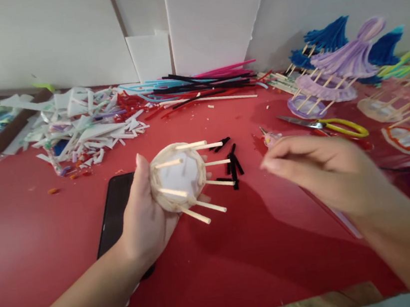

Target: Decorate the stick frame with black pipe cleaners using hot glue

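A red table [220,272] spreads in front of me, with a dark phone [112,211] lying partly behind the person's left forearm. The right hand [316,171] hangs over the table to the right, narrowed to a pinch; I cannot tell whether anything thin sits between the fingertips. The left hand [141,214] cups a round, cream-rimmed base [187,176], held above the table near the middle of the view. A sideways bump from the right hand could knock a stick askew, I'd judge, and too hard a squeeze might bend the rim. The base's open face looks rightward and up; its eight pale sticks [218,162] point right, their long axes running roughly left to right. Smallest, short black pieces [233,167] lie just beyond their tips.
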`<state>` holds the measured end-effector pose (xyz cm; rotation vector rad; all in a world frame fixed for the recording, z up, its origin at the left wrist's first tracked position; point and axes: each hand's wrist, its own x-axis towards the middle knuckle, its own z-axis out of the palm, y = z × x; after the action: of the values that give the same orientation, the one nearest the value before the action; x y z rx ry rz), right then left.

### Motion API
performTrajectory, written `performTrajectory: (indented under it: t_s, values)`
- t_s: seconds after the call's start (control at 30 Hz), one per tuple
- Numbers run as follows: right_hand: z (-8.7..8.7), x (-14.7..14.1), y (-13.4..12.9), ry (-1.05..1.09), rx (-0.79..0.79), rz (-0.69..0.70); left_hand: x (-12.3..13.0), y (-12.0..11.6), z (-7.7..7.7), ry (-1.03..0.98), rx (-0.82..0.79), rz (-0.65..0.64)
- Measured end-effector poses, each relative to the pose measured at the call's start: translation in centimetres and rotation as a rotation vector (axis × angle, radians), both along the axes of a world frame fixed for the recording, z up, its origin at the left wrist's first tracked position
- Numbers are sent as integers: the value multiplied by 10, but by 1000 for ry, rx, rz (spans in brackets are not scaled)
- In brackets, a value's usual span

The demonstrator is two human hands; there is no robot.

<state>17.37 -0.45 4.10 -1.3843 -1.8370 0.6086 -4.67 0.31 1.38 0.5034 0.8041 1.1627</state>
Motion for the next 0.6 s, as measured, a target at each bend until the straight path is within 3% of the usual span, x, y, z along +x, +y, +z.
performTrajectory:
  t_s: [0.2,0.4,0.6]
  values:
    - [-35,-13,-14,378,-265,12,1,-2,-6,52,63,-37]
    - [-31,-15,-13,443,-409,107,2,-5,0,40,38,-114]
    - [-36,-15,-15,483,-458,131,0,-6,-4,89,29,-154]
